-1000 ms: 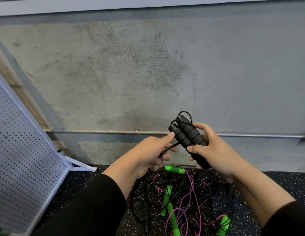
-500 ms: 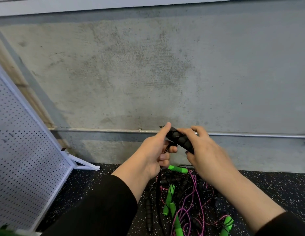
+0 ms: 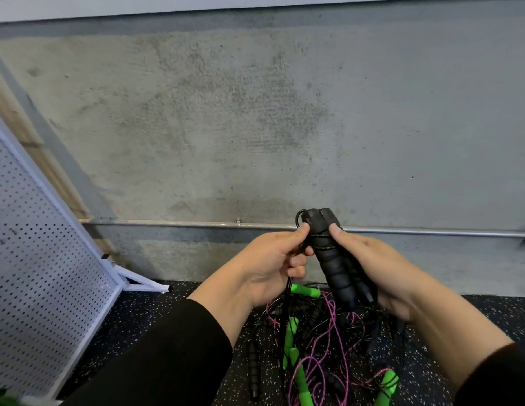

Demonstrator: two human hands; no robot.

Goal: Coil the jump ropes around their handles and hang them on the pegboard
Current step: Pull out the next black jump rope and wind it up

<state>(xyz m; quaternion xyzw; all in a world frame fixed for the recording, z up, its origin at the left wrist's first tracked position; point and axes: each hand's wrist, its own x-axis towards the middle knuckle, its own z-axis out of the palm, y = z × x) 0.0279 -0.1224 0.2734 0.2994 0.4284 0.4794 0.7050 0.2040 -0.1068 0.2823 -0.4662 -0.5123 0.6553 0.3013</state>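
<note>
Near the concrete wall, the right hand point(image 3: 381, 271) grips two black handles point(image 3: 334, 256) held side by side, while the left hand point(image 3: 273, 265) pinches their black cord point(image 3: 287, 294) beside them. Below, tangled green-handled ropes point(image 3: 314, 347) lie on the floor, partly hidden by the hands; the white pegboard point(image 3: 41, 271) leans far left, cut off.

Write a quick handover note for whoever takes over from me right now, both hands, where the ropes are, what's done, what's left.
Right hand grips the pair of black handles, a few turns of cord wound near their top. Left hand pinches the loose black cord beside them. Done: winding begun. Left: finish coiling, hang it on the white pegboard at left, then sort the tangled pile of green-handled and black ropes on the floor.
</note>
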